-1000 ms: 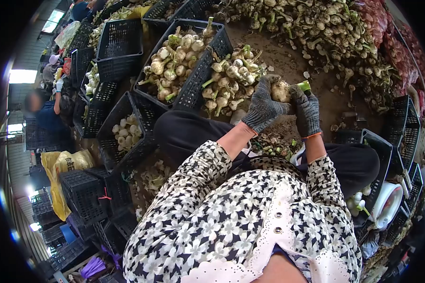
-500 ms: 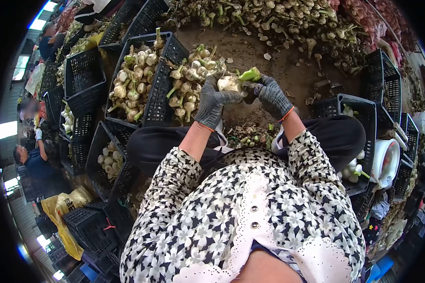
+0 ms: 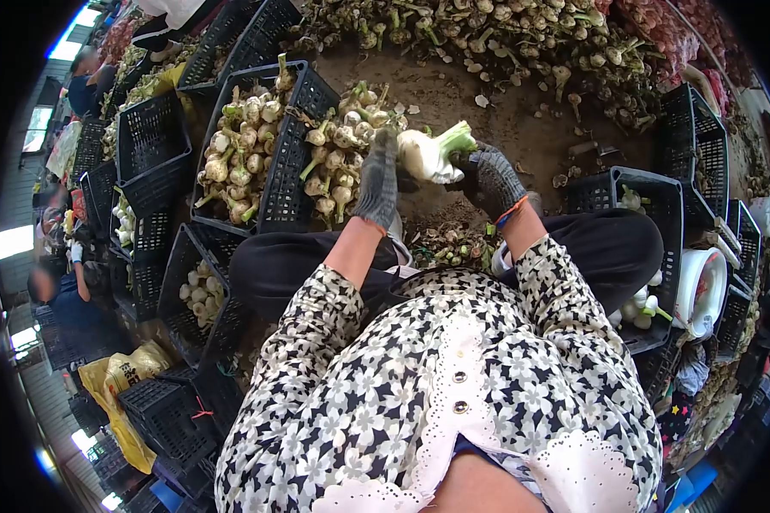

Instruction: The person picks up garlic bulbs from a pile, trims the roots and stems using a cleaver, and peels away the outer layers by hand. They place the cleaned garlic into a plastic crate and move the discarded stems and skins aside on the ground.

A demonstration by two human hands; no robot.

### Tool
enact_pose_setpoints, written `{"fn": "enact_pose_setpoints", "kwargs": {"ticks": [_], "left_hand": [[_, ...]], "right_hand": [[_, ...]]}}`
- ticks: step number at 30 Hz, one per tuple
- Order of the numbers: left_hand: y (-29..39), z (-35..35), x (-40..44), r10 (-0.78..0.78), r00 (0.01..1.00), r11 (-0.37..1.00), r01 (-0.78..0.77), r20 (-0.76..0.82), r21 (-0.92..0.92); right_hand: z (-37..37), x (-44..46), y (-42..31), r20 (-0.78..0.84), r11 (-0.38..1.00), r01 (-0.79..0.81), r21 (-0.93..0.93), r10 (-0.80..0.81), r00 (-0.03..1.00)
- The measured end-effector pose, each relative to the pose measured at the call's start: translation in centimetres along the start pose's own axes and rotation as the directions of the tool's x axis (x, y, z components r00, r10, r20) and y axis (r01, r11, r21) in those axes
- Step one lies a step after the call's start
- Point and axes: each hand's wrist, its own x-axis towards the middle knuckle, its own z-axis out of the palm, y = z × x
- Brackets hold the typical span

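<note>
Between my two grey-gloved hands is a white garlic bulb (image 3: pixel 421 156) with a short green stem pointing up and right. My left hand (image 3: pixel 379 175) is upright at the bulb's left side, its fingers seen edge-on. My right hand (image 3: pixel 492 178) has its fingers closed round the stem side of the bulb; part of the grip is hidden. Just left of my left hand lies a small heap of untrimmed garlic (image 3: pixel 342 158). Beneath both hands, peelings and cut stems (image 3: pixel 453 244) lie on the ground between my legs.
A black crate (image 3: pixel 269 184) full of garlic stands left of the heap. Another crate (image 3: pixel 184 308) holds white bulbs. At the right are a crate (image 3: pixel 672 222) and a white bucket (image 3: pixel 701 291). A large garlic pile (image 3: pixel 565 51) spreads across the back. Other people (image 3: pixel 77 303) sit far left.
The hands and bulb have shifted left in view as the camera turned. The bulb now shows a cleaner white surface, and my left hand has turned more upright beside it.
</note>
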Motion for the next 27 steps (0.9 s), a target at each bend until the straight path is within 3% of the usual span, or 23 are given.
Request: {"fn": "enact_pose_setpoints", "kwargs": {"ticks": [1,2,3,4,5,6,8,9,10,11,12,13,15,16,17,18,19,20,21,22,23,25,27], "left_hand": [[0.3,-0.6,-1.2,0.189,0.974,0.950,-0.214,0.127,0.227],[0.6,0.1,-2.3,0.335,0.896,0.802,-0.434,0.291,0.411],[-0.2,-0.9,-1.6,0.388,0.857,0.589,-0.514,0.339,0.624],[-0.3,-1.1,-1.9,0.387,0.860,0.591,-0.509,0.334,0.626],[0.2,-0.7,-2.2,0.178,0.941,0.942,-0.247,0.288,0.226],[0.4,-0.5,-2.4,-0.045,0.936,0.963,0.134,0.350,-0.232],[-1.7,-1.5,-1.6,-0.047,0.939,0.946,0.152,0.341,-0.286],[-2.2,-1.8,-1.4,-0.057,0.811,0.819,0.371,0.582,-0.437],[-2.7,-2.3,-1.4,-0.074,0.813,0.833,0.370,0.578,-0.413],[-2.5,-2.0,-2.0,-0.092,0.813,0.845,0.369,0.574,-0.387],[-2.3,-1.8,-2.7,-0.109,0.814,0.856,0.368,0.571,-0.362],[-2.1,-1.7,-2.9,-0.148,0.798,0.799,0.445,0.585,-0.404],[-0.9,-0.9,-3.5,-0.220,0.856,0.743,0.458,0.467,-0.488],[-0.5,-0.6,-3.2,-0.110,0.892,0.814,0.334,0.439,-0.475],[-0.6,-0.7,-2.8,-0.048,0.948,0.858,0.201,0.314,-0.473],[-0.4,-0.4,-2.4,0.028,0.981,0.890,0.063,0.190,-0.452],[-0.3,-0.4,-2.2,0.032,0.981,0.890,0.059,0.193,-0.452],[0.0,-0.3,-2.4,0.212,0.958,0.976,-0.216,0.196,-0.002],[0.0,-0.3,-2.5,0.352,0.893,0.782,-0.445,0.280,0.436],[-0.3,-0.4,-2.4,0.385,0.818,0.430,-0.569,0.428,0.701],[-0.5,-0.5,-2.7,0.378,0.822,0.432,-0.564,0.426,0.704],[-0.3,-0.1,-2.8,0.396,0.857,0.715,-0.514,0.331,0.474],[-0.6,-0.1,-2.7,0.361,0.903,0.902,-0.402,0.234,0.159]], "right_hand": [[0.5,0.6,1.2,0.002,0.997,0.056,-0.050,-0.056,0.998],[0.2,0.6,1.2,0.004,0.994,0.086,-0.072,-0.086,0.996],[0.0,0.5,1.2,0.006,0.989,0.117,-0.092,-0.116,0.993],[-0.4,0.2,1.1,0.173,0.813,0.355,-0.462,-0.311,0.935],[-0.6,0.1,0.7,0.395,0.445,0.558,-0.700,-0.409,0.823],[-0.8,0.1,0.4,0.396,0.442,0.558,-0.702,-0.408,0.822],[-0.8,-0.2,0.3,0.389,0.694,0.499,-0.519,-0.328,0.861],[-1.7,-0.1,2.2,0.396,0.669,0.547,-0.503,-0.384,0.834],[-2.6,-0.1,4.0,0.402,0.640,0.593,-0.488,-0.439,0.804],[-2.3,-0.8,3.5,0.272,0.956,0.254,-0.148,-0.208,0.940],[-1.8,-1.6,2.8,0.250,0.953,-0.156,0.258,0.090,0.964],[-1.9,-1.5,3.6,0.249,0.952,-0.157,0.261,0.091,0.964],[-0.9,-1.5,3.0,0.252,0.699,-0.320,0.640,0.202,0.946],[-0.8,-1.3,2.4,0.110,0.771,-0.215,0.599,0.186,0.976],[-3.7,-0.4,4.0,0.111,0.697,-0.360,0.621,0.376,0.920],[-4.6,-0.1,3.9,0.116,0.652,-0.425,0.628,0.461,0.880],[-5.4,0.3,3.9,0.119,0.600,-0.483,0.638,0.543,0.831],[-2.2,-1.1,1.0,-0.033,0.773,-0.333,0.540,0.415,0.909],[0.7,-1.7,-1.5,-0.167,0.899,-0.171,0.404,0.256,0.952],[2.7,-1.5,-2.6,-0.119,0.930,-0.165,0.328,0.214,0.970],[2.9,-1.2,-2.6,-0.140,0.916,-0.134,0.378,0.199,0.970],[2.5,-0.4,-3.0,-0.162,0.900,-0.078,0.429,0.161,0.974],[1.8,-0.9,-3.0,-0.202,0.896,-0.122,0.426,0.226,0.953]]}}
